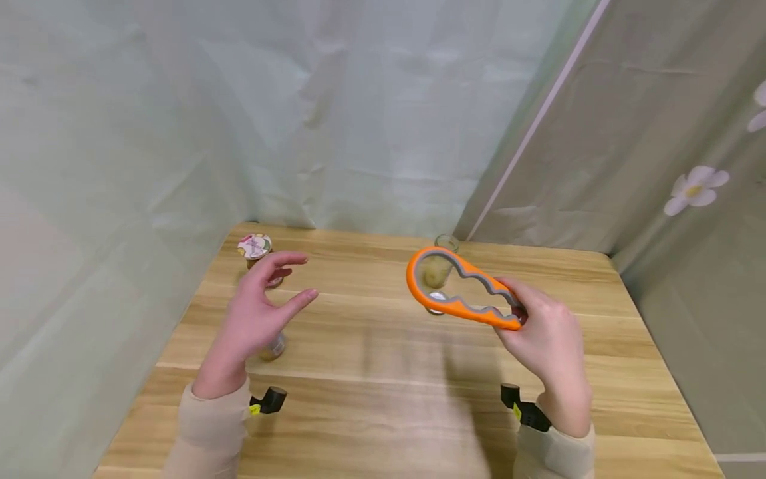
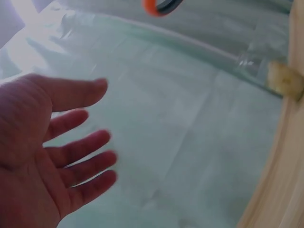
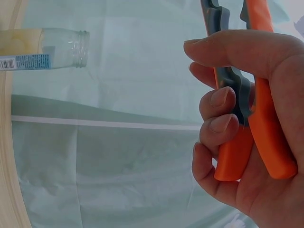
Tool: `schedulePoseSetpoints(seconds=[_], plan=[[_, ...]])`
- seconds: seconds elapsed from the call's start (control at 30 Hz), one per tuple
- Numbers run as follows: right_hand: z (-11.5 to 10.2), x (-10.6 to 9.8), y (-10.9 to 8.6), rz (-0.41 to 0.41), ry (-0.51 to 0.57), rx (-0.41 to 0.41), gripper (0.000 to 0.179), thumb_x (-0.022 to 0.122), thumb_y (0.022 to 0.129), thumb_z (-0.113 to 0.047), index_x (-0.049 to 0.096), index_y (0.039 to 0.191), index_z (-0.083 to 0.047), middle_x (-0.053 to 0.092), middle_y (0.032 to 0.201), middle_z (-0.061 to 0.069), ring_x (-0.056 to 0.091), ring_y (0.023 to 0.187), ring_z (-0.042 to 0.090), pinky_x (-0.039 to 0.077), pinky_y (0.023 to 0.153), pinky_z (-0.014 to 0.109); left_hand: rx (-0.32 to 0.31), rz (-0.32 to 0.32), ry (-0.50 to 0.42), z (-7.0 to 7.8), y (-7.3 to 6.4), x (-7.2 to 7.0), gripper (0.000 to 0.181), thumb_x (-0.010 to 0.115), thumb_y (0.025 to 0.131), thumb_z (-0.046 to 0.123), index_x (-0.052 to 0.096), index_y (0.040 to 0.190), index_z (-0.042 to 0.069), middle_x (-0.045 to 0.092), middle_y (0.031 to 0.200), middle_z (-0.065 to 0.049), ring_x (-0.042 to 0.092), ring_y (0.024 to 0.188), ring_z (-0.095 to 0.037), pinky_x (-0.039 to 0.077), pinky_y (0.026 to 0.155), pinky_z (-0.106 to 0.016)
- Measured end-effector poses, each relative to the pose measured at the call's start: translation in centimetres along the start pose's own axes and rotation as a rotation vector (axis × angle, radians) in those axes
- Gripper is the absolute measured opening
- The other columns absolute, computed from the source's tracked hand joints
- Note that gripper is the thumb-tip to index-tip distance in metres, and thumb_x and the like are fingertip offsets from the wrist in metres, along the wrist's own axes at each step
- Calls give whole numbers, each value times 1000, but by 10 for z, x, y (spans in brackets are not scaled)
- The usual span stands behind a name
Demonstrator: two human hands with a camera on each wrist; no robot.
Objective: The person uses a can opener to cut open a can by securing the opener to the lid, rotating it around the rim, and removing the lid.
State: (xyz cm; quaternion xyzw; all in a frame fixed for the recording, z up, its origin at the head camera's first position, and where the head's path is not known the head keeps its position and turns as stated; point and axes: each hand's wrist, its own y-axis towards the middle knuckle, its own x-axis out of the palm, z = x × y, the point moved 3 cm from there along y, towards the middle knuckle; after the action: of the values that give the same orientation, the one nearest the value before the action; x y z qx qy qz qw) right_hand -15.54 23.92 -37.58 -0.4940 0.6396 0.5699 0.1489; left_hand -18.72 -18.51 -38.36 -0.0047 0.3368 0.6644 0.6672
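My right hand (image 1: pixel 547 329) grips an orange jar opener (image 1: pixel 457 316) by its handles, fingers curled round them. Its wavy grey inner edges show, and its rounded end points left, held up above the table. In the head view the opener overlaps an uncapped clear glass bottle (image 1: pixel 447 243), whose pale yellow and blue label appears in the right wrist view. My left hand (image 1: pixel 257 309) hovers over the table's left side, fingers spread and thumb apart, holding nothing. Behind it stands a jar with a colourful patterned lid (image 1: pixel 255 245); a small jar (image 1: pixel 274 348) sits beside the wrist.
Near the bottle, a small round whitish lid (image 1: pixel 437 303) shows through the opener's loop. A reddish lid (image 1: pixel 276 279) is partly hidden by my left fingers. Pale curtains (image 1: pixel 371 133) hang along the back and sides of the wooden table (image 1: pixel 371 399).
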Motion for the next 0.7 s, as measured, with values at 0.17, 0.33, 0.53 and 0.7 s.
schedulePoseSetpoints(seconds=[0.17,0.33,0.53,0.7], plan=[[0,1,2,2,-1,-12,45,84,76,-9,78,120,-17,53,70,-9,45,58,9,37,50,30,-5,-6,-25,-10,-3,-17,56,86,88,-2,64,139,7,69,130,-4,62,110,-10,45,96,-17],[1,2,2,-9,0,-12,46,84,75,-8,78,121,-16,52,69,-9,45,58,10,37,50,30,-33,-60,-75,-27,-12,-31,63,85,87,-7,61,143,9,66,132,5,63,112,-14,56,81,-20],[1,4,3,-21,0,-9,47,83,75,-7,77,121,-15,53,70,-9,45,58,10,37,51,31,-46,-102,-91,-49,-27,-46,69,83,86,-12,58,148,6,63,139,2,57,125,-10,53,90,-19],[1,5,3,-16,4,-8,48,83,74,-6,78,121,-14,52,69,-9,45,58,10,37,51,31,16,-117,-153,-69,-37,-55,76,80,78,-24,54,147,-6,61,144,-7,55,132,-9,44,106,-20]])
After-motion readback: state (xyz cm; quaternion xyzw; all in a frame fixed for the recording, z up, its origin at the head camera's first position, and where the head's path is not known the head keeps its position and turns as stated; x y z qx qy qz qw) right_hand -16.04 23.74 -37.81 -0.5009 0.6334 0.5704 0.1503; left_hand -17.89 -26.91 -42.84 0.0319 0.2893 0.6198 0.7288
